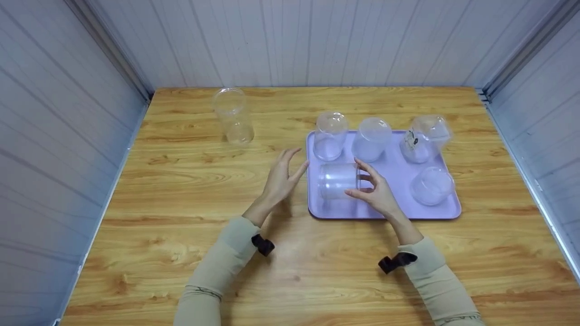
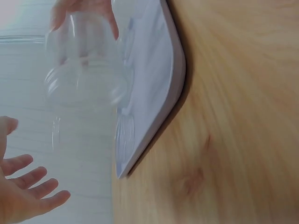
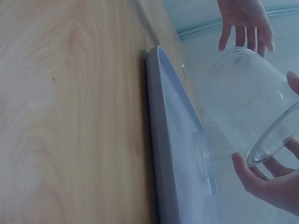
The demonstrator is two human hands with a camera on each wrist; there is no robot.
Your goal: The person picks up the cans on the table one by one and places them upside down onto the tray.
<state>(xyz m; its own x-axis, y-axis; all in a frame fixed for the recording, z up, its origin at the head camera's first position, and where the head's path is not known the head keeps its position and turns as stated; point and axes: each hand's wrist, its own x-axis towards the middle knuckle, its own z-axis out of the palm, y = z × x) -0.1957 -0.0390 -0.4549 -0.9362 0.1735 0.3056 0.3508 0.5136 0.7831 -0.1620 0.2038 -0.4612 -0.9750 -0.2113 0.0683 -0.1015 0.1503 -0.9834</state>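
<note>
My right hand (image 1: 379, 192) holds a clear plastic cup (image 1: 337, 182) on its side over the purple tray (image 1: 398, 179). Thumb and fingers grip the cup's rimmed end, while its other end points left; the right wrist view shows the grip around the rim (image 3: 271, 135). Just off the tray's left edge is my left hand (image 1: 280, 181), its fingers spread and nothing in them. In the right wrist view, the left hand (image 3: 247, 21) appears beyond the far end of the cup, its fingertips near that end.
Along the back of the tray stand clear cups (image 1: 332, 136), (image 1: 371, 140) and a dark-printed cup (image 1: 425, 139). Another clear cup (image 1: 432, 186) sits at the tray's right. A tall clear cup (image 1: 234, 117) stands at the back left of the wooden table (image 1: 181, 190). White panels (image 1: 290, 45) enclose the table.
</note>
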